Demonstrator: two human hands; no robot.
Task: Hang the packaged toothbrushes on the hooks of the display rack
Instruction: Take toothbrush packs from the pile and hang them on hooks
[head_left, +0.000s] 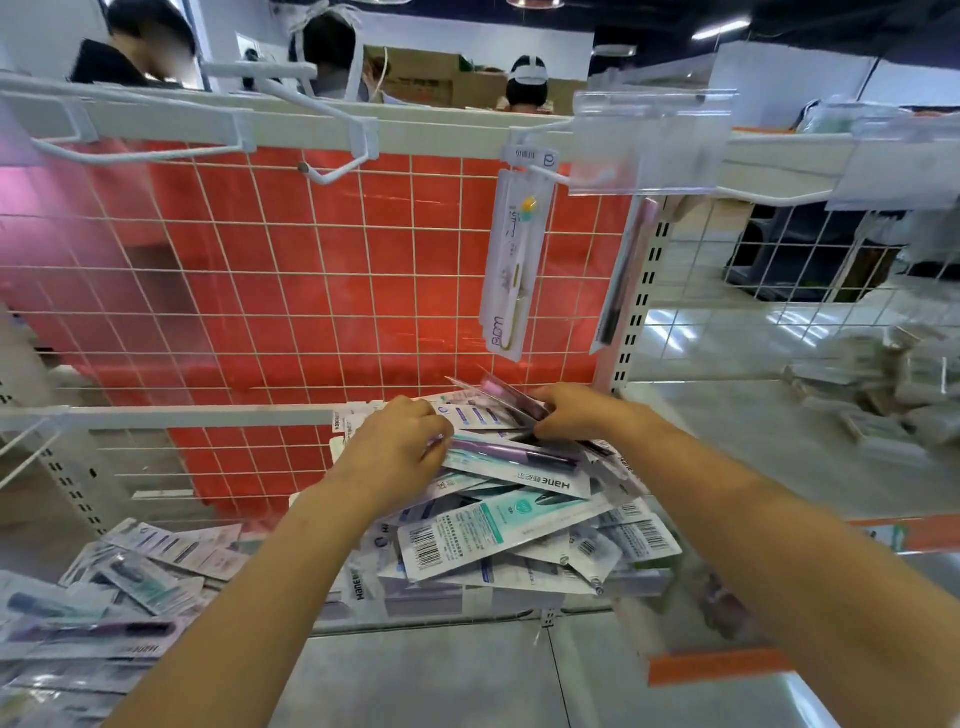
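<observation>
A heap of packaged toothbrushes (498, 525) lies on the shelf in front of the white wire grid rack (322, 270). My left hand (400, 447) rests on the heap, its curled fingers gripping the end of a purple toothbrush pack (519, 457). My right hand (576, 410) pinches a pink-tipped pack (498, 392) at the top of the heap. One packaged toothbrush (511, 260) hangs from a hook (571, 176) at the upper right. Two white hooks (332, 171) (156, 150) to its left hold nothing.
A second pile of packs (119, 582) lies at the lower left. Clear price-tag holders (654, 140) jut out at the upper right. More stacked goods (883, 395) sit on the right shelf. People stand behind the rack.
</observation>
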